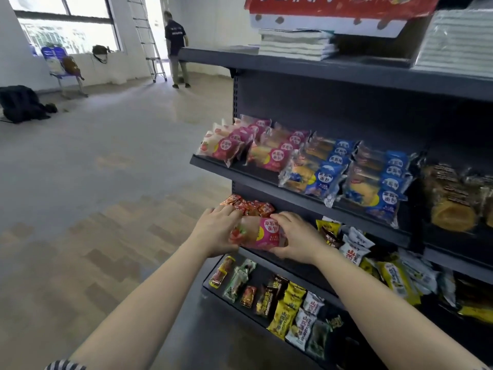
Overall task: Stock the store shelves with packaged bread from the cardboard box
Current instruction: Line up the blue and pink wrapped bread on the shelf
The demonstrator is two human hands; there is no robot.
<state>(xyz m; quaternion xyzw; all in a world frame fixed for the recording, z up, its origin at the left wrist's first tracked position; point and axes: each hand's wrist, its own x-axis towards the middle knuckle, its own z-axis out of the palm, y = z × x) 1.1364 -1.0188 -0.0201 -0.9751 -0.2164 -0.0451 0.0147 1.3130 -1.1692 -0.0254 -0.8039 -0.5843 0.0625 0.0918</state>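
A pink packaged bread (262, 233) with a strawberry picture is held in front of the grey shelf unit, below the bread shelf (266, 180). My left hand (217, 231) grips its left end and my right hand (296, 236) grips its right end. On the bread shelf lie rows of pink bread packs (240, 145) at the left, blue bread packs (346, 172) in the middle and brown-wrapped packs (453, 198) at the right. The cardboard box is out of view.
Lower shelves hold red snack packets (249, 205) and several yellow, white and dark snack bags (293, 308). The top shelf (346, 70) carries stacked white packs and a red box. A person (177, 46) stands by a ladder (149, 41) far back; open floor lies left.
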